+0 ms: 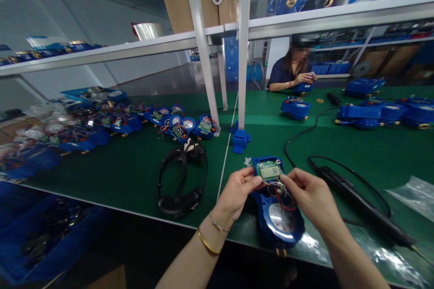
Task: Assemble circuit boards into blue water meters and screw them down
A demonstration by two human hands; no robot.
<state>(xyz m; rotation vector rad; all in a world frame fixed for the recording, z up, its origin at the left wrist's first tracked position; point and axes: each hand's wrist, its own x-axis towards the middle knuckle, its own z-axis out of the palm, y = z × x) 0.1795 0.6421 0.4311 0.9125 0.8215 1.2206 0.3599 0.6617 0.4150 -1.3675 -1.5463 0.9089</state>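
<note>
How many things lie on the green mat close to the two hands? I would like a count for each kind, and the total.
Blue meter body under the left hand and the right hand: 1
Green circuit board with display: 1
Black electric screwdriver with cable: 1
Black headband strap: 1
Small blue plastic part: 1
Total: 5

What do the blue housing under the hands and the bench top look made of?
The blue housing looks like moulded plastic: uniform colour, glossy, rounded edges. The bench top seems covered in a matte green mat, rubber or felt; which one cannot be told.
</note>
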